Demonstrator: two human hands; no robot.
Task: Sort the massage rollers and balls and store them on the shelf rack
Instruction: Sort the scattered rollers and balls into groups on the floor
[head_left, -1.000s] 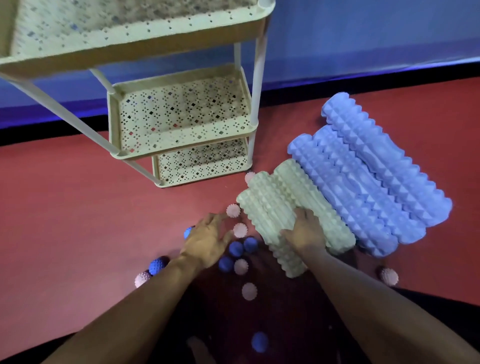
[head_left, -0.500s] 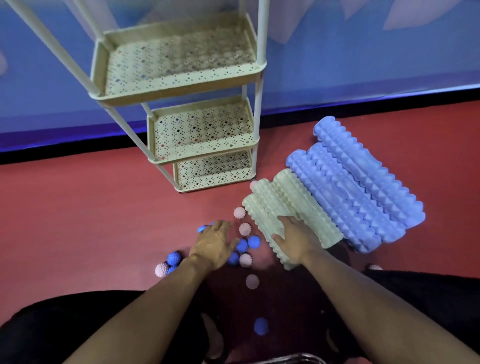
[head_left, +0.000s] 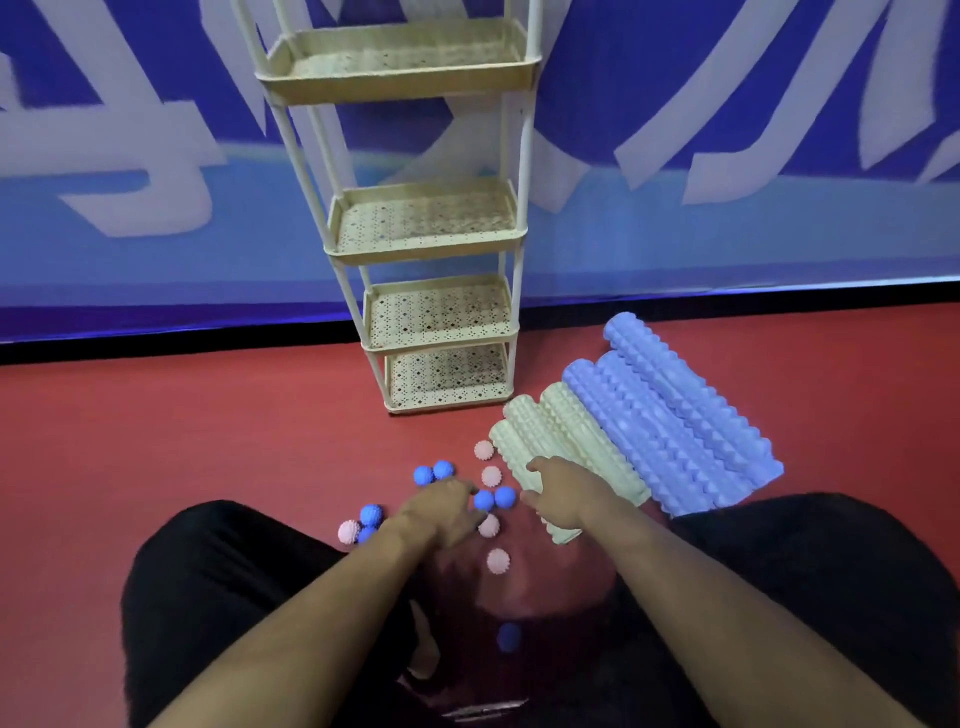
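Note:
A cream four-tier shelf rack stands against the blue wall with all its perforated shelves bare. On the red floor to its right lie cream ridged rollers and, beside them, lavender-blue ridged rollers. Blue spiky balls and pink spiky balls are scattered in front of me. My left hand rests palm down among the balls, fingertips touching the blue pair, holding nothing. My right hand lies over the nearest cream roller with thumb and fingers curled around it.
My black-clad knees flank the balls on both sides. More balls sit at the left, both blue and pink, and one blue ball lies close to me. A black baseboard runs along the wall.
The view has pulled back and up, so the whole rack shows. My left hand slid right toward the blue pair. My right hand stays on the cream roller.

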